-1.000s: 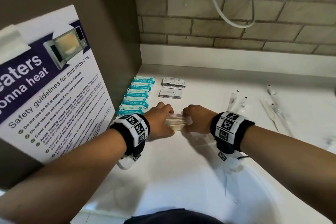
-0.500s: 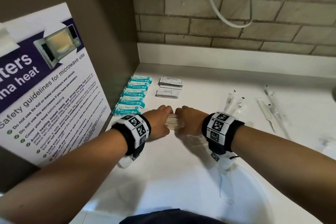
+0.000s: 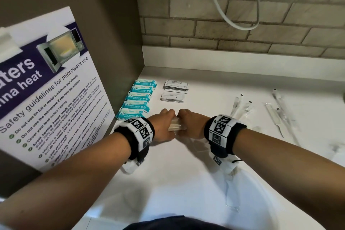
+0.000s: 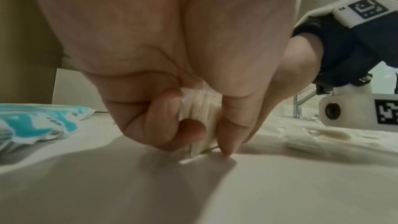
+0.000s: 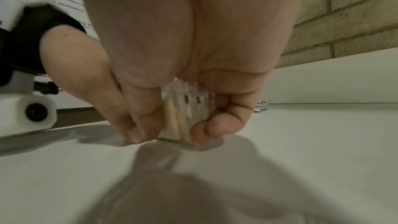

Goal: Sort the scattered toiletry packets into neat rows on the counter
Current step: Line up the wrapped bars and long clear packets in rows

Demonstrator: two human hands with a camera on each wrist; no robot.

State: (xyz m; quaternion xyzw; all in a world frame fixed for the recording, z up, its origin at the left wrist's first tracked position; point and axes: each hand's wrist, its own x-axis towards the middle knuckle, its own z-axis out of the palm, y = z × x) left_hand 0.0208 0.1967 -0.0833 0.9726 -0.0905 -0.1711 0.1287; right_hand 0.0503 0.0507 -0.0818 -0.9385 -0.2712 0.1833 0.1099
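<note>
Leaning against the left wall: a poster (image 3: 50,87) with microwave safety text. Just right of its foot, a row of teal wipe packs (image 3: 138,99) runs front to back along the wall, packs overlapping. Next right, two small stacks of white sachets (image 3: 175,90), one behind the other, both beyond the hands.

Centre of counter (image 3: 168,183): the two hands meet, knuckles almost touching. Left hand (image 3: 164,127) curled, thumb and fingers pinching the left end of a bundle (image 3: 176,126) of clear-wrapped pale sticks. Right hand (image 3: 192,126) curled likewise on the right end. The bundle sits between the hands, its lower edge on the counter; left wrist view shows the left thumb (image 4: 228,135) tip down on the surface beside it. Right wrist view shows fingers (image 5: 146,118) and thumb clamping the pack from both sides, small dark marks on the wrappers. Contents possibly cotton swabs or picks; too blurred to say.

Right of the hands: loose clear packets (image 3: 240,106) lying at angles, then further right long thin wrapped items (image 3: 280,114), scattered and apart. Another clear packet (image 3: 230,194) lies near the front, under the right forearm.

Back wall: brick, with a white hose (image 3: 224,5) looping down.
</note>
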